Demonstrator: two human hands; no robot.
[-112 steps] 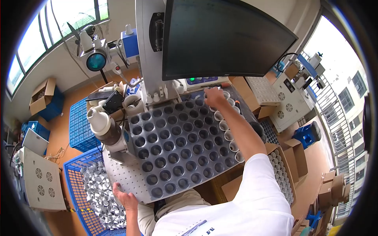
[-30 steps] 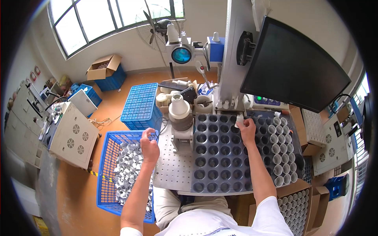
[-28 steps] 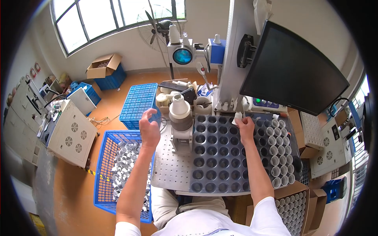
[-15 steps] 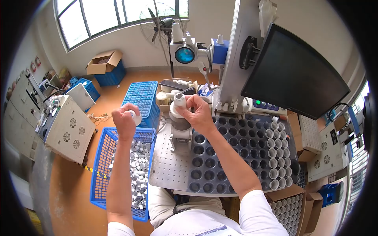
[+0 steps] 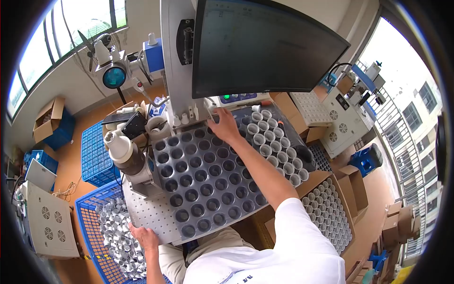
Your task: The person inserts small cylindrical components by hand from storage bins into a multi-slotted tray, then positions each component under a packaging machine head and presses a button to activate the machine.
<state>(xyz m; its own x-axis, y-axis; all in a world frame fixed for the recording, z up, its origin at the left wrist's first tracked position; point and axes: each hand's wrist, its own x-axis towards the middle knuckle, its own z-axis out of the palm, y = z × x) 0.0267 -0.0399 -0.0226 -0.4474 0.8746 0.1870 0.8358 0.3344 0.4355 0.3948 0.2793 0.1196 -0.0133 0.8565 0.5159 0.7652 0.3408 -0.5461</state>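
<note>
My right hand [image 5: 225, 127] reaches over the far edge of the black tray [image 5: 193, 210], fingers apart, just in front of the control box [image 5: 243, 98] under the monitor. My left hand [image 5: 145, 237] is low by the near-left corner of the perforated metal plate [image 5: 150, 214], fingers loosely extended, beside the blue basket [image 5: 90, 225]. Many small white plastic fittings [image 5: 118, 239] fill that basket. A white plastic fitting [image 5: 120, 147] sits on the grey cylindrical fixture [image 5: 131, 162], with neither hand on it.
White cups [image 5: 271, 136] fill the tray's right columns. A large monitor [image 5: 265, 49] overhangs the tray's back. A cardboard box of white cups [image 5: 326, 210] stands at right. Small white parts [image 5: 181, 119] line the stand's base; a lamp head [image 5: 114, 77] hangs at left.
The view has swung right. My right hand has left the fitting on the fixture and moved to the tray's far edge. My left hand has dropped beside the basket, the white part out of it.
</note>
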